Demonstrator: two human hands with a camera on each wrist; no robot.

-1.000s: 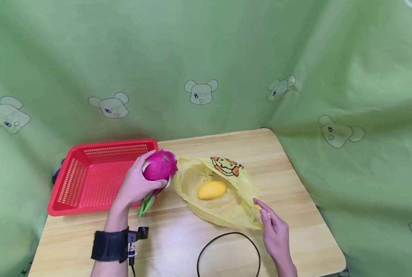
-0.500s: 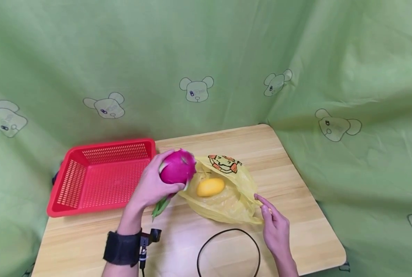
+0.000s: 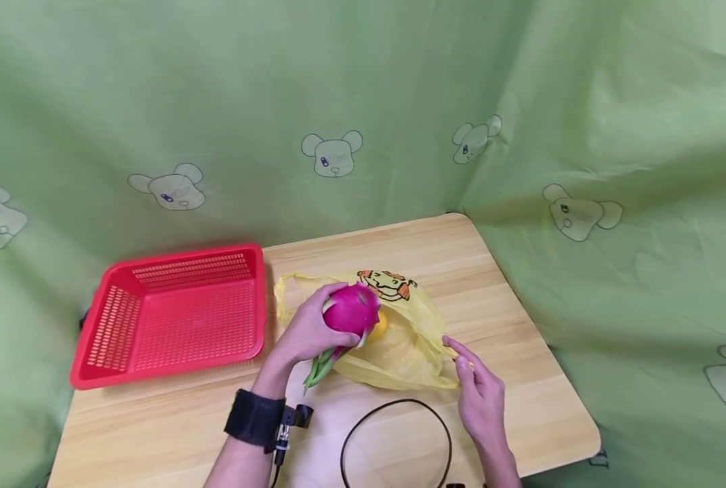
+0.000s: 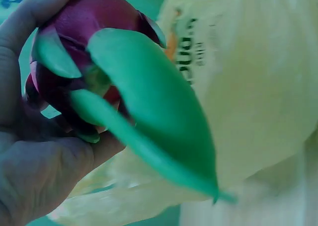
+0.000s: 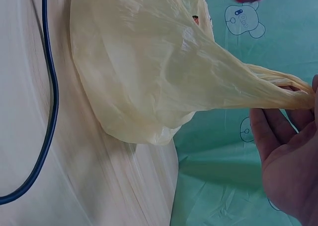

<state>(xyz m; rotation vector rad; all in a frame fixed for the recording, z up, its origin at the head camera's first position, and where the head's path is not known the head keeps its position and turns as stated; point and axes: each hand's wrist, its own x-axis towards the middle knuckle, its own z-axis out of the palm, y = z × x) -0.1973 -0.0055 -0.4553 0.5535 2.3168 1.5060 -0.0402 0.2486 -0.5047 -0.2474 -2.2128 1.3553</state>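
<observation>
My left hand grips a magenta dragon fruit with green leaf tips, holding it above the open yellow plastic bag. Behind the fruit, a yellow oval fruit lies inside the bag, partly hidden. My right hand pinches the bag's right edge between thumb and fingers. In the left wrist view, the fingers curl round the dragon fruit, its green leaves pointing down. The right wrist view has the bag stretched toward my right hand.
A red perforated basket stands on the left of the wooden table. A black cable loops near the front edge. Green curtains with mouse-head drawings hang behind and on both sides.
My left hand has carried the dragon fruit rightward from beside the basket to over the bag, where it now partly covers the yellow fruit. My right hand keeps its pinch on the bag.
</observation>
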